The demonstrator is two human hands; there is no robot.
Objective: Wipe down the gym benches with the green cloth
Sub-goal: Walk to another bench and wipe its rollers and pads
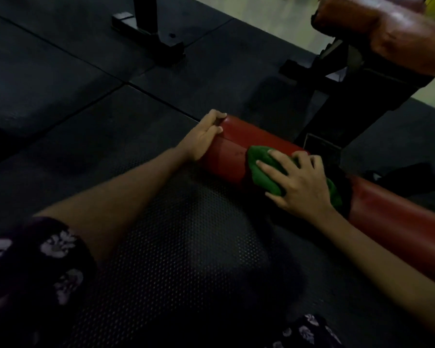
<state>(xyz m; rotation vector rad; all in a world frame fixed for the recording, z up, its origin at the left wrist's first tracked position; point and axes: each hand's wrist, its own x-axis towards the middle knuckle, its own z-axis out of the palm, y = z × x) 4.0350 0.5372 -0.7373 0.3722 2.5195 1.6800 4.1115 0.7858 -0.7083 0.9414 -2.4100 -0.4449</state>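
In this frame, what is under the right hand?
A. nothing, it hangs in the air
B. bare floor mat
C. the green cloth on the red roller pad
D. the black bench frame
C: the right hand presses spread fingers on the green cloth, which lies on the red roller pad.

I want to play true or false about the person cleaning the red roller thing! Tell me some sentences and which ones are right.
1. The green cloth lies on the red roller pad. True.
2. The left hand presses the cloth. False: the right hand presses it with spread fingers; the left hand holds the end of the pad.
3. The floor mat is bright yellow. False: it is dark, nearly black.
4. A second red pad lies to the right of the one being wiped. True.
5. The person wears a sleeve with a flower pattern. True.
6. The cloth lies folded on the floor. False: it is bunched up on the pad under the right hand.
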